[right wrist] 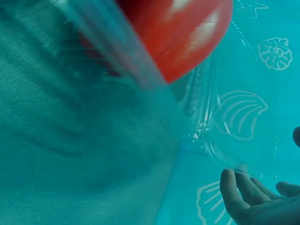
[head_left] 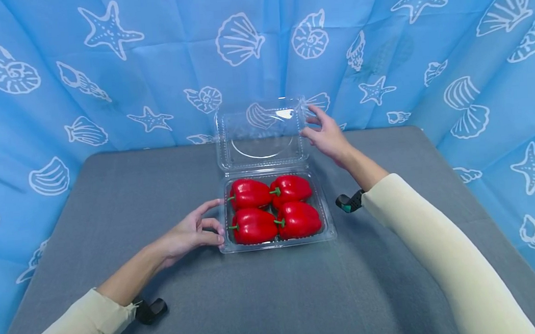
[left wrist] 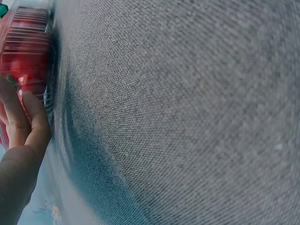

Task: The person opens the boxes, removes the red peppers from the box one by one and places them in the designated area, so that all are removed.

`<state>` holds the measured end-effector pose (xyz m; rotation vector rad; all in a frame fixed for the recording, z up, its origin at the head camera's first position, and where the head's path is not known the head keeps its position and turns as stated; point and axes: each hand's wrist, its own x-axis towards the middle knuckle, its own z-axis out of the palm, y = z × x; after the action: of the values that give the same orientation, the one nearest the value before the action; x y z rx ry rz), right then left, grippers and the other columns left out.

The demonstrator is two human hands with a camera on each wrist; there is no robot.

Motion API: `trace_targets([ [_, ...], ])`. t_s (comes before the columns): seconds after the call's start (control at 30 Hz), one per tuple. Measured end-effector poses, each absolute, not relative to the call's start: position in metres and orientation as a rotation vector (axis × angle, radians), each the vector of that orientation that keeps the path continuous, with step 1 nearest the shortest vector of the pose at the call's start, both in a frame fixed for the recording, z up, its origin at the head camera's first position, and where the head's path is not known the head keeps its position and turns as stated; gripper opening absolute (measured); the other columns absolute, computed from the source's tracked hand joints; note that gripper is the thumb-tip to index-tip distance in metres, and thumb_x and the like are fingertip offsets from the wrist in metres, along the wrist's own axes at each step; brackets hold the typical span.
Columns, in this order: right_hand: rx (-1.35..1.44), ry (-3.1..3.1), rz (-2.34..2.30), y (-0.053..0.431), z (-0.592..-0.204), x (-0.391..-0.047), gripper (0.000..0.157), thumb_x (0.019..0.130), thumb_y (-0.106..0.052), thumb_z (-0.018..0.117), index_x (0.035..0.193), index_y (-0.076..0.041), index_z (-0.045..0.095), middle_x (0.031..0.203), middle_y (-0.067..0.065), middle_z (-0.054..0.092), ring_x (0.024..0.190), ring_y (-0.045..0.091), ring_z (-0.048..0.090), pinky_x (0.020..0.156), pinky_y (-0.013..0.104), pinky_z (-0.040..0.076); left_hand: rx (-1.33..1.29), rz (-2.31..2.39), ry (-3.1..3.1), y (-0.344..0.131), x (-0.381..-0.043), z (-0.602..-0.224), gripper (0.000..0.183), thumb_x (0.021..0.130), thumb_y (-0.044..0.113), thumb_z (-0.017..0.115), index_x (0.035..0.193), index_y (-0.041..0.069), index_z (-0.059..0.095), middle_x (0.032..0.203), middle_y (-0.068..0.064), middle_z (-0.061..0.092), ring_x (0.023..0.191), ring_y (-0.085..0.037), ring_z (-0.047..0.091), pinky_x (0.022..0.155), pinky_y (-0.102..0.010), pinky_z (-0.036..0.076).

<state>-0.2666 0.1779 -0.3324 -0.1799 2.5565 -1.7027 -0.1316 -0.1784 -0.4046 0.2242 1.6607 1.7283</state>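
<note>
I watch the left hand (head_left: 190, 234), fingers relaxed, steady the pepper tray (head_left: 327, 223) while the right hand (head_left: 326, 135), fingers spread, touches its raised lid (head_left: 262, 159)

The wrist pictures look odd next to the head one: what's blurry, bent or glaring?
Head view: sharp, evenly lit, edges bowed, glare on the clear lid. Left wrist view: grey cloth bulges; peppers blurred. Right wrist view: teal cast, a pepper smeared and out of focus.
</note>
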Motion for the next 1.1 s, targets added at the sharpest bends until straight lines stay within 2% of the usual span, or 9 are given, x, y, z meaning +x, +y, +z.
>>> trace_targets([
  [0.17, -0.158, 2.522, -1.686, 0.182, -0.339, -0.265, 0.075, 0.093, -0.006, 0.054, 0.158, -0.007, 0.018, 0.152, 0.025, 0.036, 0.132, 0.038, 0.048, 0.101, 0.052, 0.045, 0.230, 1.724, 1.668, -0.178, -0.132, -0.405, 0.081, 0.093, 0.003, 0.064, 0.156, 0.014, 0.014, 0.097, -0.006, 0.064, 0.092, -0.024, 0.067, 0.094, -0.038, 0.051],
  [0.43, -0.139, 2.535, -1.582, 0.189, -0.345, -0.260, 0.072, 0.096, -0.007, 0.054, 0.158, -0.007, 0.018, 0.149, 0.025, 0.040, 0.126, 0.039, 0.052, 0.098, 0.051, 0.047, 0.230, 1.725, 1.663, -0.177, -0.132, -0.405, 0.081, 0.092, 0.003, 0.064, 0.156, 0.014, 0.015, 0.097, -0.006, 0.063, 0.091, -0.023, 0.067, 0.093, -0.038, 0.052],
  [0.63, -0.185, 2.538, -1.468, 0.196, -0.350, -0.257, 0.065, 0.098, -0.010, 0.053, 0.156, -0.005, 0.025, 0.145, 0.026, 0.045, 0.124, 0.040, 0.054, 0.098, 0.054, 0.047, 0.231, 1.725, 1.646, -0.178, -0.132, -0.405, 0.082, 0.092, 0.003, 0.065, 0.156, 0.014, 0.015, 0.096, -0.006, 0.064, 0.091, -0.023, 0.067, 0.093, -0.038, 0.052],
  [0.93, -0.271, 2.527, -1.373, 0.202, -0.351, -0.248, 0.065, 0.098, -0.010, 0.053, 0.156, -0.003, 0.023, 0.147, 0.027, 0.041, 0.128, 0.043, 0.049, 0.100, 0.055, 0.046, 0.257, 1.729, 1.624, -0.180, -0.129, -0.405, 0.083, 0.092, 0.003, 0.065, 0.156, 0.016, 0.014, 0.097, -0.005, 0.064, 0.091, -0.023, 0.067, 0.095, -0.040, 0.051],
  [1.1, -0.322, 2.572, -1.321, 0.206, -0.350, -0.242, 0.064, 0.097, -0.011, 0.055, 0.154, -0.003, 0.028, 0.146, 0.028, 0.043, 0.131, 0.045, 0.046, 0.102, 0.057, 0.044, 0.264, 1.730, 1.619, -0.181, -0.129, -0.405, 0.083, 0.092, 0.002, 0.065, 0.156, 0.017, 0.014, 0.097, -0.005, 0.064, 0.091, -0.023, 0.067, 0.095, -0.040, 0.051],
])
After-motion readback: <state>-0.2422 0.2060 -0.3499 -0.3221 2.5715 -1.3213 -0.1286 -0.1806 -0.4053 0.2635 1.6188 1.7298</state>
